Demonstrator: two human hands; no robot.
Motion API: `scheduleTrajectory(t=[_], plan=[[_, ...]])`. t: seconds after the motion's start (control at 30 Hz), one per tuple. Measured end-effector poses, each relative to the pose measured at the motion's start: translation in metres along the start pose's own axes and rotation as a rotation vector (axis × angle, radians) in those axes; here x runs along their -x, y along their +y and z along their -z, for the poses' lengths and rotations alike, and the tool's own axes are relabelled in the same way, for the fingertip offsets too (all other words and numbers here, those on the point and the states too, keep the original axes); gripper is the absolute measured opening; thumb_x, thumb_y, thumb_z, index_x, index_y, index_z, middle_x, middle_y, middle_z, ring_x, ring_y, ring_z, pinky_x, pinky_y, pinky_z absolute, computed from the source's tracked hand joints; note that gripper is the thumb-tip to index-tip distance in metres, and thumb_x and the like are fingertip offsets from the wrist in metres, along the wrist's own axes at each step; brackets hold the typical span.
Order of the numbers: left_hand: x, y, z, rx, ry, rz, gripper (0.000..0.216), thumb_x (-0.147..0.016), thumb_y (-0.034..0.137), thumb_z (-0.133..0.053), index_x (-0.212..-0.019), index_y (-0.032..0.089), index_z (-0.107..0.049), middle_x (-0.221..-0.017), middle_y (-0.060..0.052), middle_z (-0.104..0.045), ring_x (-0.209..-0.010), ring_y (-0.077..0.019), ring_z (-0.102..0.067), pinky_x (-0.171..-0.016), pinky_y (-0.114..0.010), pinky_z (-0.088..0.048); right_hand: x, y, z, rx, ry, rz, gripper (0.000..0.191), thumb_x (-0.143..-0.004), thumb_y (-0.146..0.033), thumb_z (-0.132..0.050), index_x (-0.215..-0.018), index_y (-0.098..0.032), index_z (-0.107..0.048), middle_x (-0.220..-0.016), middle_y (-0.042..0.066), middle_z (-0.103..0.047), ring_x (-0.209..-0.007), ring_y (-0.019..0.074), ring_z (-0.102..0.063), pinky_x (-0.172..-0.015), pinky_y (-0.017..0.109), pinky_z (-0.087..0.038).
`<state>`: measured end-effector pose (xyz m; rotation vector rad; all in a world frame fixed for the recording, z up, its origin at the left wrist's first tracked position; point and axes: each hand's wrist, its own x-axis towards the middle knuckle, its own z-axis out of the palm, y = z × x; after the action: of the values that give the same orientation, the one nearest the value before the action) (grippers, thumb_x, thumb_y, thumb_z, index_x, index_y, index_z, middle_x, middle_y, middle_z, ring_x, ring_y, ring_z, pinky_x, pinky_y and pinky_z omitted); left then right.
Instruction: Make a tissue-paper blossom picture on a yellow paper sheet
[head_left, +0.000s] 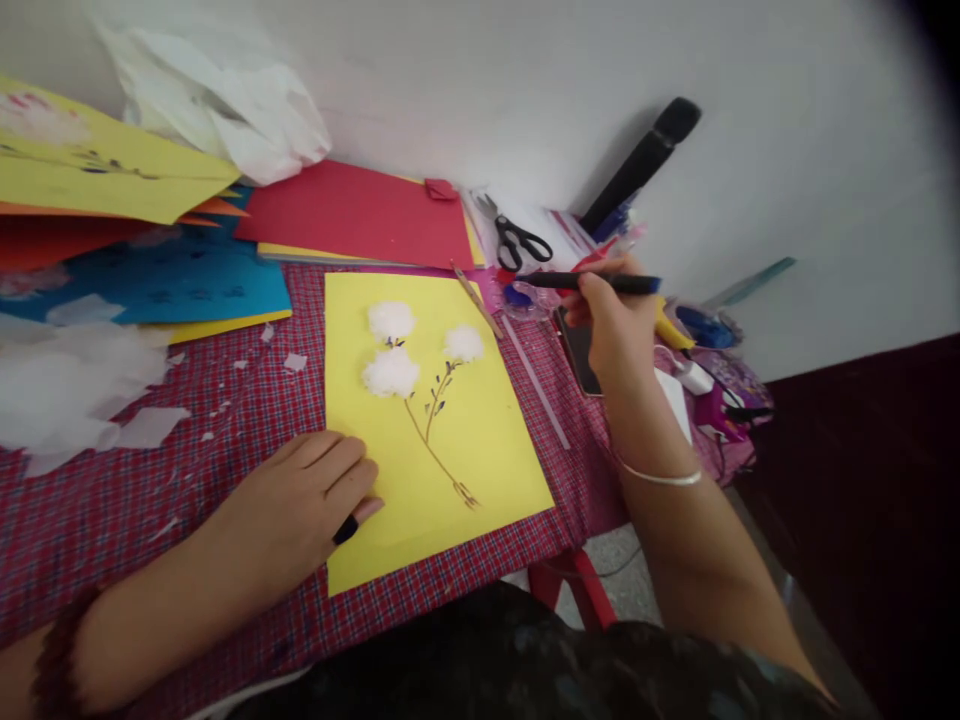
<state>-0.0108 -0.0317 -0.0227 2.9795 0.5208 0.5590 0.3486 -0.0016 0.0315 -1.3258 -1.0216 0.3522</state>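
Observation:
My right hand [619,320] grips a dark marker [555,281] with a blue end, held level above the things at the right of the table. Bent at the fingers, my left hand [307,495] rests on the left edge of a yellow sheet [480,470]. A small black piece [346,530] shows under its thumb; its kind is hard to make out. The sheet bears fluffy white blossoms [391,371], brown drawn stems [435,455] and small dark leaves [440,405].
Black-handled scissors [517,240], a pencil [476,300] and a phone [577,350] lie beyond the sheet. Red paper [367,220] and blue paper [187,280] are stacked at the back. White tissue pieces [67,390] spread over the checked cloth [247,400] at left.

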Motion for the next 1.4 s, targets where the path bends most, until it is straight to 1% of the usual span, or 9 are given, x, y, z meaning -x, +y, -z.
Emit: scheduleTrajectory(t=[0.17,0.37,0.6,0.73,0.9,0.97,1.1,1.23,1.4], plan=[[0.0,-0.002,0.001,0.004,-0.046,-0.025,0.031,-0.104,0.022,-0.038,-0.086,0.018,-0.063,-0.086,-0.007,-0.063,-0.083,-0.0245,-0.055,-0.074,-0.04,-0.045,-0.021,0.04,-0.004,0.132,0.067,0.024,0.029,-0.083,-0.048,-0.067,-0.078,-0.025,-0.051,-0.054,-0.005,-0.052,-0.045,0.0131,-0.052,-0.043,0.027,-0.041],[-0.003,-0.002,0.005,-0.003,-0.046,-0.048,0.033,-0.104,0.02,-0.036,-0.085,0.019,-0.063,-0.085,-0.006,-0.064,-0.082,-0.024,-0.056,-0.076,-0.04,-0.045,-0.019,0.06,-0.008,0.195,0.052,0.042,0.028,-0.082,-0.048,-0.068,-0.08,-0.024,-0.055,-0.056,-0.004,-0.058,-0.045,0.0117,-0.053,-0.044,0.026,-0.042],[0.002,-0.003,0.002,0.02,-0.008,-0.027,0.031,-0.106,0.024,-0.035,-0.111,0.017,-0.065,-0.098,-0.007,-0.067,-0.09,-0.024,-0.057,-0.08,-0.038,-0.046,-0.016,0.065,-0.011,0.15,0.024,-0.013,0.027,-0.08,-0.047,-0.07,-0.08,-0.023,-0.057,-0.056,-0.004,-0.06,-0.045,0.0118,-0.056,-0.044,0.025,-0.046],[0.006,-0.002,-0.001,0.034,-0.046,0.026,0.032,-0.105,0.023,-0.034,-0.111,0.018,-0.065,-0.099,-0.007,-0.066,-0.093,-0.0243,-0.057,-0.082,-0.038,-0.046,-0.015,0.067,-0.009,0.131,0.029,-0.016,0.029,-0.078,-0.047,-0.073,-0.079,-0.023,-0.056,-0.055,-0.005,-0.059,-0.045,0.0126,-0.056,-0.043,0.026,-0.045],[0.003,0.001,0.001,0.014,-0.063,0.044,0.022,-0.101,0.021,-0.047,-0.109,0.018,-0.067,-0.097,-0.008,-0.066,-0.093,-0.025,-0.058,-0.085,-0.04,-0.047,-0.001,0.037,-0.003,-0.005,0.09,-0.018,0.018,-0.077,-0.035,-0.071,-0.076,-0.024,-0.056,-0.052,-0.004,-0.058,-0.042,0.0116,-0.052,-0.042,0.026,-0.04],[0.001,0.002,0.004,0.003,-0.052,0.036,0.019,-0.1,0.022,-0.051,-0.108,0.017,-0.068,-0.095,-0.008,-0.066,-0.094,-0.0258,-0.058,-0.09,-0.043,-0.047,0.017,0.014,-0.002,-0.127,0.04,-0.025,0.01,-0.077,-0.03,-0.068,-0.076,-0.024,-0.059,-0.051,-0.004,-0.057,-0.041,0.0104,-0.05,-0.04,0.025,-0.036],[-0.003,0.002,0.007,-0.034,-0.057,0.019,0.02,-0.1,0.024,-0.051,-0.106,0.017,-0.069,-0.093,-0.007,-0.066,-0.093,-0.0252,-0.059,-0.099,-0.047,-0.045,0.064,-0.02,-0.01,-0.188,-0.33,-0.183,0.008,-0.081,-0.025,-0.064,-0.082,-0.021,-0.071,-0.054,-0.002,-0.06,-0.043,0.0101,-0.052,-0.041,0.024,-0.038],[-0.004,0.003,0.008,-0.057,-0.06,0.023,0.02,-0.1,0.025,-0.051,-0.105,0.018,-0.069,-0.094,-0.006,-0.067,-0.093,-0.0241,-0.059,-0.101,-0.046,-0.045,0.089,-0.016,-0.027,-0.139,-0.501,-0.237,0.006,-0.084,-0.027,-0.065,-0.083,-0.023,-0.07,-0.053,-0.004,-0.058,-0.046,0.0099,-0.053,-0.044,0.024,-0.04],[-0.004,0.004,0.008,-0.06,-0.048,0.019,0.019,-0.1,0.022,-0.051,-0.104,0.017,-0.069,-0.092,-0.006,-0.067,-0.091,-0.0238,-0.059,-0.102,-0.046,-0.044,0.089,-0.001,-0.037,-0.097,-0.599,-0.236,0.007,-0.086,-0.028,-0.064,-0.087,-0.023,-0.069,-0.057,-0.005,-0.057,-0.05,0.0093,-0.053,-0.047,0.024,-0.043]])
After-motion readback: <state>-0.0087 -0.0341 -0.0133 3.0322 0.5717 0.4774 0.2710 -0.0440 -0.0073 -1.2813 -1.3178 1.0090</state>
